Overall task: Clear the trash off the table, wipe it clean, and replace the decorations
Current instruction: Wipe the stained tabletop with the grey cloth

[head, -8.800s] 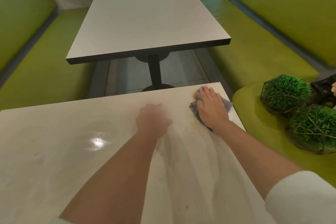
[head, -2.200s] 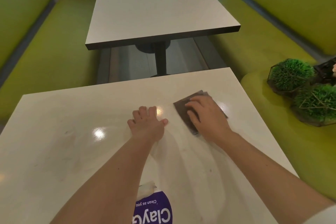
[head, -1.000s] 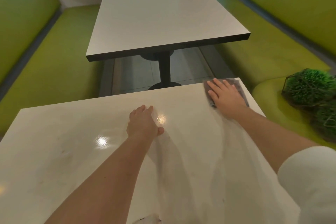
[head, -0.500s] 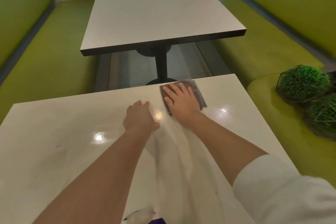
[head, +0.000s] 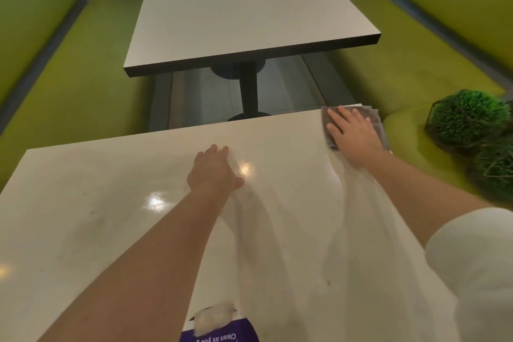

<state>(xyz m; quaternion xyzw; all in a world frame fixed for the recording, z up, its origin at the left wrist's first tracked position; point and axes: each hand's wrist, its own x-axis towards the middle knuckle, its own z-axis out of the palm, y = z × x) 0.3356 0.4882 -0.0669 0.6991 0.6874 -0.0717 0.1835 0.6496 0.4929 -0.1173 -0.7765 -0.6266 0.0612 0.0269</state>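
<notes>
Right hand (head: 351, 133) flat on the cloth (head: 374, 125) at the tabletop's (head: 111, 216) one-o'clock corner; left hand (head: 213, 172) open, bracing; wiping underway, decorations (head: 467, 116) unreturned.

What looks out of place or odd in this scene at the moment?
Two green ball-shaped plants in wire frames sit on the green bench seat instead of the white table, which shows faint smudges. The right hand presses a grey cloth overhanging the table's far right corner.
</notes>
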